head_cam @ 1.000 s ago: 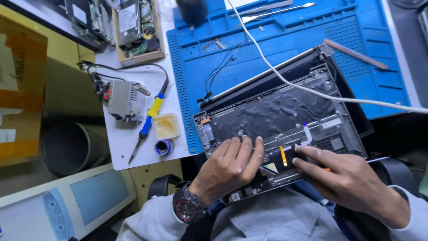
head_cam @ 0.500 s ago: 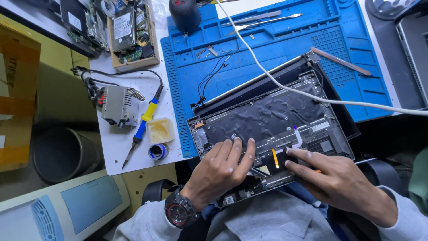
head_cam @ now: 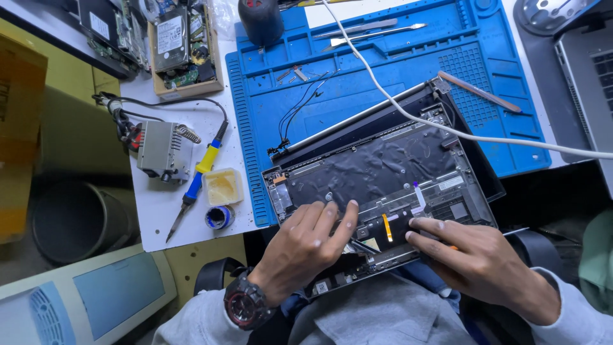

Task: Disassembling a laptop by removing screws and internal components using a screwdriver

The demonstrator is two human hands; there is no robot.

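Note:
An opened laptop base [head_cam: 383, 172] lies partly on a blue work mat [head_cam: 383, 70], its black inner surface and ribbon cables exposed. My left hand [head_cam: 306, 246], with a dark wristwatch, rests fingers-down on the near left part of the base. My right hand [head_cam: 476, 259] presses its fingertips on the near right part, beside an orange flat cable [head_cam: 387, 227]; something orange shows under its fingers, too hidden to name. A white cable [head_cam: 447, 128] runs across the laptop.
A soldering iron [head_cam: 195, 182] with a yellow-blue handle, its grey station [head_cam: 163, 150], a flux tin [head_cam: 222, 186] and a solder roll [head_cam: 219, 217] sit on the white table at left. A wooden box of circuit boards [head_cam: 182, 48] stands behind. Metal pry tools [head_cam: 364, 29] lie on the mat.
The view has shifted a little; both hands stay on the near edge of the laptop base, fingers moved only slightly.

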